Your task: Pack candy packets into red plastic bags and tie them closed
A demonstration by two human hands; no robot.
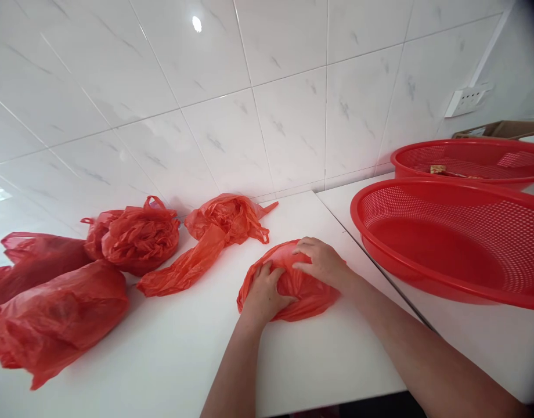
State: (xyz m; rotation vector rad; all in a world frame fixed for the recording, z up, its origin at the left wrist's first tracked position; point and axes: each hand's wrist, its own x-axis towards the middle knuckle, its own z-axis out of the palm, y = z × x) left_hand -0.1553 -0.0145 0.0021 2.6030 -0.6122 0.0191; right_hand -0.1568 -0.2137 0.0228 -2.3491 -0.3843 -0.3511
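Note:
A red plastic bag (293, 284) lies on the white tabletop in a loose, rounded heap, its film crinkled in the middle. My left hand (267, 293) rests on its left side with bent fingers on the film and the thumb spread away from them. Over the bag's upper right part is my right hand (321, 261), its fingers curved and apart, touching the bag. Both hands are open on the bag, without a closed grip that I can see. What lies inside or under the film is hidden.
Left of my hands lie a crumpled red bag (226, 217), a bundled red bag (139, 235) and a filled-looking red bag (62, 313). On the right stand a large red perforated basket (428, 284) and another red basket (467, 145) behind it. A tiled wall (293, 116) borders the table.

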